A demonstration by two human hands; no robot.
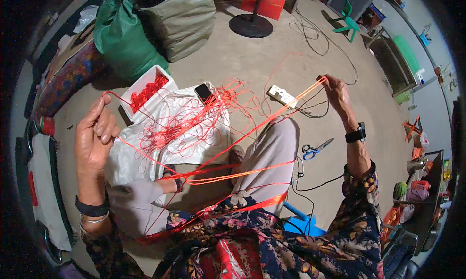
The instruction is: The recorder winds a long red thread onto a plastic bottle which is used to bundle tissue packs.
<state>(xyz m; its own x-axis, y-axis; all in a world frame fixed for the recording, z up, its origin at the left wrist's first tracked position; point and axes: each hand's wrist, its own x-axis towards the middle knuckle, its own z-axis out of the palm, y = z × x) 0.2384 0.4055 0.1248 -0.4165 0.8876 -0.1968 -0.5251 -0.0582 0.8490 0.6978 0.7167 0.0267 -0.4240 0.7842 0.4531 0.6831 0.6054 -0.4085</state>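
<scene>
Red cord runs stretched between my raised hands, crossing above my knees. My left hand is closed, with a strand pinched at its fingertips and another leaving its lower fingers. Out to the right, my right hand grips several strands drawn together into a looped bundle. More red strands lie across my lap. A loose tangle of the same cord spreads over a white cloth on the floor between the hands. At the cloth's far left, a white box holds bright red pieces.
A black phone rests beside the tangle. Blue-handled scissors and a white power strip lie on the floor to the right, near black cables. Green and grey sacks stand at the far left. Beyond is a round black stand base.
</scene>
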